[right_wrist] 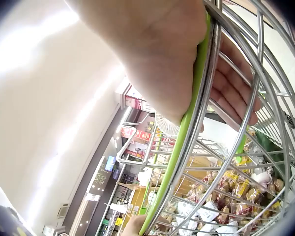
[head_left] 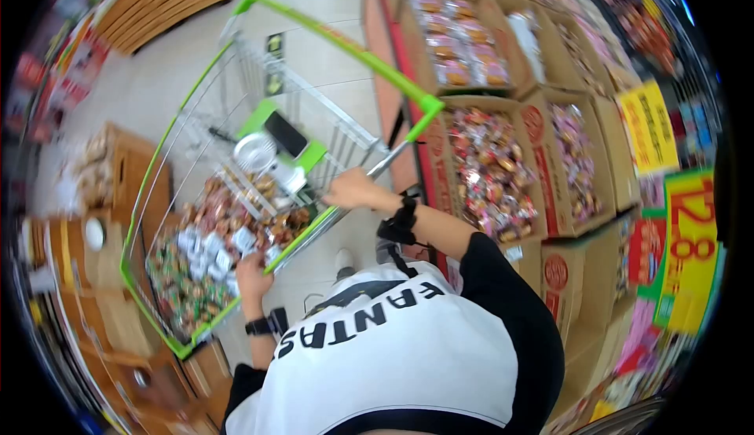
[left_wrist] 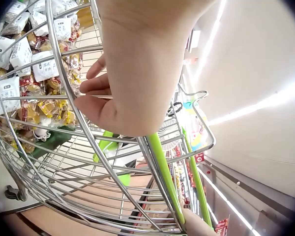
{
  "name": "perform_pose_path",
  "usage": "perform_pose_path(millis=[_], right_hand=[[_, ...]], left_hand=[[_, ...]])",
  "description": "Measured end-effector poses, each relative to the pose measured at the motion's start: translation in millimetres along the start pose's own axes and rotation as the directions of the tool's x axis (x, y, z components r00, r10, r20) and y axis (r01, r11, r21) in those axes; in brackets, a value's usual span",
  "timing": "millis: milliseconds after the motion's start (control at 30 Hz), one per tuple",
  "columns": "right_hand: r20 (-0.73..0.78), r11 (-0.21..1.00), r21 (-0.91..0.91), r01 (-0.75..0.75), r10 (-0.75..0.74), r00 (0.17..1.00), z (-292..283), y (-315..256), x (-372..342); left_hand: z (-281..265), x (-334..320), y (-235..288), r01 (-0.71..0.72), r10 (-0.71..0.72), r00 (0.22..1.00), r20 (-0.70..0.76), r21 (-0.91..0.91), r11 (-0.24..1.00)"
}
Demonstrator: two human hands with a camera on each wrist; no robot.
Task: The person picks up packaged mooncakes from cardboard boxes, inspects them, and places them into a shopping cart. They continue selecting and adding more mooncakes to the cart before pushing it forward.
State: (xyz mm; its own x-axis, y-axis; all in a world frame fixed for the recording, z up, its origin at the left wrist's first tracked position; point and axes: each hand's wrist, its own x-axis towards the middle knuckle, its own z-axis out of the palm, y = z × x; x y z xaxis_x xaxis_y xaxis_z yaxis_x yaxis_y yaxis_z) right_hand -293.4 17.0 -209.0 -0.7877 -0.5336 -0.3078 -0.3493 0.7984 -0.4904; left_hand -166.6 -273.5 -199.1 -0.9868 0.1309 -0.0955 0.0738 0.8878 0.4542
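A wire shopping cart with a green rim (head_left: 174, 348) stands in front of me. My left hand (head_left: 253, 279) rests over its near rim, with relaxed fingers (left_wrist: 96, 81) reaching inside, close to small white packets (head_left: 212, 245). Further right along the same rim lies my right hand (head_left: 352, 190). Its palm presses on the green edge, and its fairly straight fingers (right_wrist: 231, 86) hang down inside the wires. Green-wrapped packets (head_left: 177, 290) and brown wrapped sweets or snacks (head_left: 220, 201) lie in the basket. Near the right hand, a white fan (head_left: 256, 152) and a black phone (head_left: 286, 135) sit by the green seat panel.
Cardboard boxes of wrapped snacks (head_left: 491, 172) line the right side, close to the cart. Yellow price signs (head_left: 648, 128) stand behind them. On the left are wooden shelves (head_left: 102, 301), with a slatted wooden stand (head_left: 161, 3) farther off. Pale tiled floor (head_left: 330, 3) runs ahead.
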Motion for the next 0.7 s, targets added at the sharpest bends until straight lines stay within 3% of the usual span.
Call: perform_pose_path(millis=[133, 200, 300, 367, 500, 700], right_hand=[[0.096, 0.999, -0.048, -0.021, 0.025, 0.995, -23.4, 7.8, 11.7], [0.051, 0.998, -0.064, -0.004, 0.008, 0.999, -21.2, 18.3, 20.6], [0.107, 0.997, -0.066, 0.05, -0.043, 0.993, -38.0, 21.2, 26.2], [0.181, 0.996, -0.09, -0.016, 0.032, 0.983, -48.3, 21.8, 28.3], [0.211, 0.997, -0.076, -0.013, 0.029, 0.977, -57.3, 21.5, 31.2], [0.183, 0.995, -0.099, -0.03, 0.048, 0.982, -62.9, 18.4, 27.2]], left_hand=[[-7.5, 14.9, 13.1, 0.018, -0.017, 1.0, -0.013, 0.024, 1.0], [-8.6, 20.8, 15.7, 0.026, -0.026, 0.999, -0.035, 0.001, 1.0], [-16.5, 29.3, 25.1, 0.049, -0.049, 0.999, -0.021, -0.012, 0.999], [-16.1, 32.1, 25.7, 0.082, -0.083, 0.996, -0.023, -0.022, 0.996], [-21.4, 34.7, 31.1, 0.094, -0.094, 0.996, 0.0, 0.005, 0.996], [-20.0, 29.9, 36.1, 0.0, 0.002, 0.992, -0.13, 0.018, 1.0]])
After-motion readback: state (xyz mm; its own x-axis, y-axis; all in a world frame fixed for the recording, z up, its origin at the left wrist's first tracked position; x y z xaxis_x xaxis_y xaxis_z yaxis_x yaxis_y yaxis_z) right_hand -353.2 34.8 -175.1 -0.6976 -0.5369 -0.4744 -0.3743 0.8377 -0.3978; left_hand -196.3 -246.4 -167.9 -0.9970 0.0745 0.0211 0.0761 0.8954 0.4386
